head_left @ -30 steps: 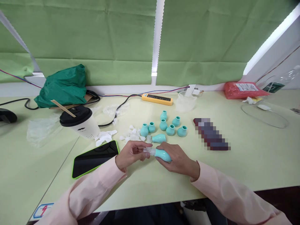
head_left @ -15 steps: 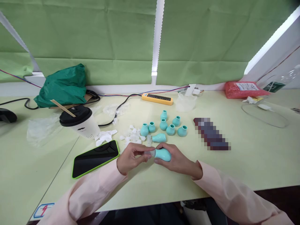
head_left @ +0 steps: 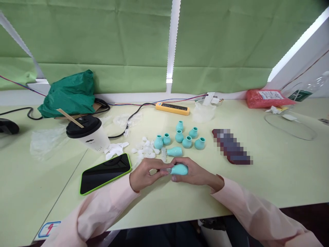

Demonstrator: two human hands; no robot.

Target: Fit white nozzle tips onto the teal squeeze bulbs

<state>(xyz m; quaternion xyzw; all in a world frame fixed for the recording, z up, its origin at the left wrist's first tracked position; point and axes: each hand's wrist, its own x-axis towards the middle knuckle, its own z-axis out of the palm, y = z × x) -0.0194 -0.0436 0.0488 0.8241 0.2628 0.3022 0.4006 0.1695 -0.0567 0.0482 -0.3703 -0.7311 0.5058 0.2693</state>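
Both hands had drawn closer together than a second before, and the clear piece that had shown plainly between them was now nearly buried under my fingers. Farthest left stood the coffee cup (head_left: 88,134) with its black lid and wooden stirrer, then the phone (head_left: 105,173) in its green case lying face up, then a scatter of white scraps (head_left: 144,149). My left hand (head_left: 144,175) was pinched tight on the clear cap (head_left: 168,169), thumb and fingertips around it, low over the table (head_left: 269,171) near its front edge. Meeting that cap was the neck of the teal bottle (head_left: 180,169), held on its side, its round body gripped in my right hand (head_left: 199,173) with the fingers curled over it. Just beyond the hands a second teal bottle (head_left: 175,151) lay on its side, and several upright teal bottles (head_left: 187,142) stood in a loose cluster behind it. I judged I was partway through seating the cap on the neck; my fingers hid the joint, so I could not tell whether it was fully home. The next move called for keeping cap and neck in line, the right hand bracing the body while the left pressed straight along it.
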